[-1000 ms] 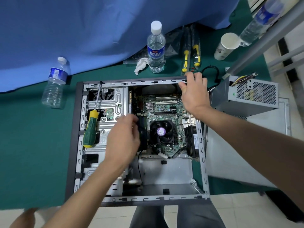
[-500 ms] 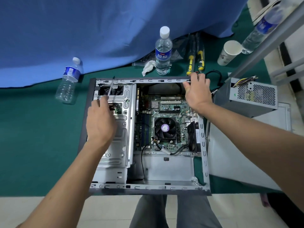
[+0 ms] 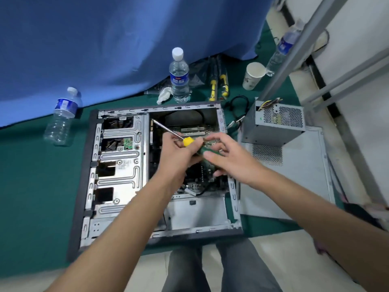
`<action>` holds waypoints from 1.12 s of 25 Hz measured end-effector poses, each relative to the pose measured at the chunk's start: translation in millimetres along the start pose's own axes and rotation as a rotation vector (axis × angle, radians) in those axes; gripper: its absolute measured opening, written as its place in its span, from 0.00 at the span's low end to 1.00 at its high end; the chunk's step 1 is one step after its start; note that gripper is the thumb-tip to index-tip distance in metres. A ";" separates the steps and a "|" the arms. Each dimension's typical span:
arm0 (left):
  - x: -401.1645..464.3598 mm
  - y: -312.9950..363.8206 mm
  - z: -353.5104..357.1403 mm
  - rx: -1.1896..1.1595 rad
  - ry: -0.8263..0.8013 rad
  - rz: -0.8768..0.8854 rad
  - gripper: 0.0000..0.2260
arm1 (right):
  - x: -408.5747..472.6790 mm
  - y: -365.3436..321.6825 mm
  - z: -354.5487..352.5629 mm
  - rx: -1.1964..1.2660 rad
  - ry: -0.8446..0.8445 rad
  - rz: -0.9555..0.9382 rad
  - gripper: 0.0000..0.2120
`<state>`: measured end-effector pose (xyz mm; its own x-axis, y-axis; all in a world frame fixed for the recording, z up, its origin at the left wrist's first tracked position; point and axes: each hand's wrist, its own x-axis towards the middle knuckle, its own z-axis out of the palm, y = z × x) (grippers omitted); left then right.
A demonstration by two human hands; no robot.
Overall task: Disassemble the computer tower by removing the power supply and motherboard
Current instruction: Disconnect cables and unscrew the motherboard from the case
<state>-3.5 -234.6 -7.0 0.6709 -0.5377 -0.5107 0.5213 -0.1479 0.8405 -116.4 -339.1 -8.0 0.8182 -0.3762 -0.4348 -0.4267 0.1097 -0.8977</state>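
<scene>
The open computer tower (image 3: 117, 165) lies on its side on the green mat. Its motherboard (image 3: 192, 131) sits inside, mostly hidden behind my hands. The grey power supply (image 3: 273, 125) stands outside the case, to the right, on the removed side panel (image 3: 299, 186). Above the motherboard my left hand (image 3: 179, 157) and my right hand (image 3: 229, 159) both grip a screwdriver (image 3: 187, 142) with a yellow and green handle. Its metal shaft points up and to the left.
Two water bottles (image 3: 179, 79) (image 3: 61, 116) stand and lie behind the case, a third (image 3: 282, 51) at the far right by a paper cup (image 3: 252, 75). Yellow-handled tools (image 3: 219, 85) and a black cable (image 3: 237, 104) lie near the back edge. A metal frame (image 3: 305, 49) rises at right.
My left hand has picked the screwdriver off the drive cage and carried it right over the motherboard. My right hand has left the case's back edge and taken the handle.
</scene>
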 end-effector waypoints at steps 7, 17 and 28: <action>7.5 -59.9 -8.8 0.977 -0.246 0.388 0.11 | -38.4 57.5 -77.8 0.471 0.292 0.066 0.10; 55.8 -131.7 -11.2 1.871 -0.460 0.876 0.14 | -46.4 191.8 -138.9 0.499 0.527 0.239 0.09; 66.5 -142.8 -16.6 1.780 -0.378 0.973 0.19 | -0.7 229.7 -142.4 -0.013 0.665 0.046 0.15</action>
<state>-24.5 -235.5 -164.0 0.1118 -0.9934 -0.0267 -0.9894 -0.1138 0.0900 -269.8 -444.7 -203.8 0.3886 -0.8595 -0.3321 -0.4631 0.1294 -0.8768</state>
